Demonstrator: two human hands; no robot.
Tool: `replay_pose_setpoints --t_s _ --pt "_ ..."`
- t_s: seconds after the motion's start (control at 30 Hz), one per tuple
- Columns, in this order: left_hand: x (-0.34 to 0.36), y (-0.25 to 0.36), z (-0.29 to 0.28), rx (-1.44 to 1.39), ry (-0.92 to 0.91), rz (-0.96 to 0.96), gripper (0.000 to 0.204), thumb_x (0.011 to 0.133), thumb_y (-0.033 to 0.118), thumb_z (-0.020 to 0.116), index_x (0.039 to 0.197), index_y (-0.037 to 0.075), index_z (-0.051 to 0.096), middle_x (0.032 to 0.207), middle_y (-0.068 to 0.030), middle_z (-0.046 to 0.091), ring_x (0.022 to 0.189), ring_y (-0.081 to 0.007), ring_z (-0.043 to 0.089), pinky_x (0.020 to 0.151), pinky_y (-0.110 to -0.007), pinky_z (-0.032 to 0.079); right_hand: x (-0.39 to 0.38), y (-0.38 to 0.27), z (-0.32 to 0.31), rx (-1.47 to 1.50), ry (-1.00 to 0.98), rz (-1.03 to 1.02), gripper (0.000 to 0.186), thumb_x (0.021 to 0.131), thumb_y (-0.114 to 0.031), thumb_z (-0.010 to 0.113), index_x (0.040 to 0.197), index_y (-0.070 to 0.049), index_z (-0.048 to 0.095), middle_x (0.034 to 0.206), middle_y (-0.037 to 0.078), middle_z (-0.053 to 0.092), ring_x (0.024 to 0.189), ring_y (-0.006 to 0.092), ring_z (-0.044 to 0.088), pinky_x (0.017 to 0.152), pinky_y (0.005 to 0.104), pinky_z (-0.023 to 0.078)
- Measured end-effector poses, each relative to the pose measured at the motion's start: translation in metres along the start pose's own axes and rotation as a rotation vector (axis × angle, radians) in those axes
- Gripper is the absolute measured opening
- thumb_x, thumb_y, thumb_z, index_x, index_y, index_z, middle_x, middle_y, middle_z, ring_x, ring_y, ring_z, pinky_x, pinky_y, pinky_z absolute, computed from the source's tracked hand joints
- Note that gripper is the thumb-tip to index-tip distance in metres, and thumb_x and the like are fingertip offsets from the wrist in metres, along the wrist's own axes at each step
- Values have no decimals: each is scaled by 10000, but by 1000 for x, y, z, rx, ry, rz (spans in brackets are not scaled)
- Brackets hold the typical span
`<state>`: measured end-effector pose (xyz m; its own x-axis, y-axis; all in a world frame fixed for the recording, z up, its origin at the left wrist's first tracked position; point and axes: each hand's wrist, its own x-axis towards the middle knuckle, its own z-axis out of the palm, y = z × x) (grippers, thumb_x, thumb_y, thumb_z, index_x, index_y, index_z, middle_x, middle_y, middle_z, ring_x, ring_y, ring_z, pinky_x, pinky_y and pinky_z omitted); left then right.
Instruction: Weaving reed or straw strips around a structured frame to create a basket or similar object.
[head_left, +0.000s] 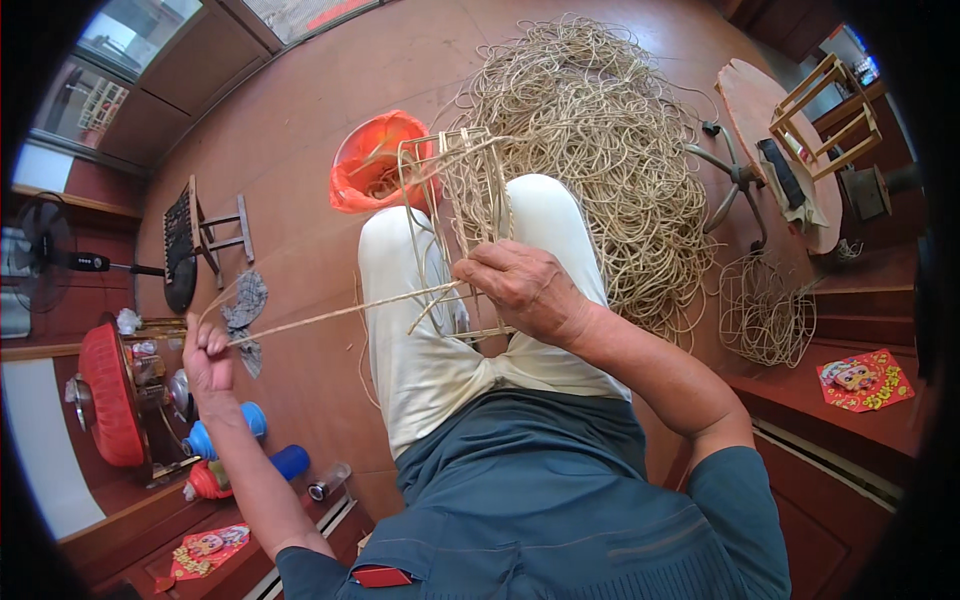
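On my lap rests a small open frame [425,190] wound with straw-coloured cord, standing between my knees. My right hand [525,285] is closed at its near side, gripping the cord where it meets the frame. Out to the left, my left hand [208,355] is closed on the other end of a taut, twisted cord [340,311] that runs across my left thigh. A thin loose strand loops up from the left fist. Whether the frame is wire or rattan underneath I cannot make out.
A big heap of coiled cord [590,130] covers the floor ahead and right. Beyond my left knee sits a bucket lined with an orange bag [352,185]. A wire-like frame [765,315] lies at right, near a round table [745,110]. A stool [230,235] and fan [45,255] stand left.
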<state>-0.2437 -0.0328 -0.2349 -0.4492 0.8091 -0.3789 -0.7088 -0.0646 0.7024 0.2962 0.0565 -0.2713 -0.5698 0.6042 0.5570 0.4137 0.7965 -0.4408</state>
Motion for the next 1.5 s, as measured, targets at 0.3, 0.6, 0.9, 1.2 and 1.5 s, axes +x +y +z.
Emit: replay_pose_setpoints --t_s 0.3,0.6,0.9,1.2,1.5 --pt "20 146 -168 67 570 233 416 1132 311 643 795 146 462 599 36 356 420 -107 252 375 -278 254 -1 1 -2 14 -21 13 248 864 -4 652 1096 -81 690 948 69 621 897 267 691 804 389 578" --pt "0 215 -252 392 841 280 306 1161 265 551 894 116 557 649 18 440 457 -104 338 366 -263 282 0 -1 -2 24 -30 15 276 869 2 664 1130 -83 698 976 74 642 918 272 693 808 397 579" --pt "-74 -99 78 1174 -445 199 292 1116 262 617 1316 64 694 1213 -50 722 768 -88 629 710 -254 543 4 -6 -6 -10 -68 30 302 859 21 667 1138 -88 701 982 73 650 904 276 692 795 404 576" --pt "-128 -152 167 1403 -628 -10 192 1052 186 712 1133 13 722 913 16 670 773 -54 570 713 -252 485 4 -6 -9 -36 -55 49 292 850 5 687 1121 -102 709 969 54 653 876 259 690 766 392 575" --pt "-138 -175 158 1350 -697 -55 222 1062 178 709 1187 -5 731 924 12 669 799 -72 572 745 -267 498 6 -6 -7 -49 -63 40 246 862 -34 701 1094 -114 712 971 29 665 849 234 679 741 372 570"
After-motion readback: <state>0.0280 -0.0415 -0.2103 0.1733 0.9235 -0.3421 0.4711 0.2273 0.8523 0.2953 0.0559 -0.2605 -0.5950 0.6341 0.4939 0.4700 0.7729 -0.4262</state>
